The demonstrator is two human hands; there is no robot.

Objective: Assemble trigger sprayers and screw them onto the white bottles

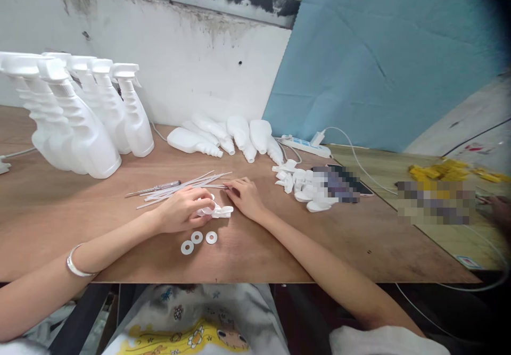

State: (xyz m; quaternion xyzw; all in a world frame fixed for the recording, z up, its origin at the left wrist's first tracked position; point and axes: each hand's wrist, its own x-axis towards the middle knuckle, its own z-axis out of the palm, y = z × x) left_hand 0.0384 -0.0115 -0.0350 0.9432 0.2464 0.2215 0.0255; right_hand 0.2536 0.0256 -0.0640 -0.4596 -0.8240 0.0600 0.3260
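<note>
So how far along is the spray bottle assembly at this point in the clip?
Done: several upright bottles with trigger heads stand at the left. In hand: the left hand holds a white trigger head, while the right hand touches the pile of thin dip tubes. Left: capless bottles lying by the wall, a heap of loose trigger heads and three washers.

Wooden table, brown, scuffed. White wall behind it, stained black along the upper ledge. Blue sheet covered the right side. Lighter wooden table adjoined at right. Even daylight.
</note>
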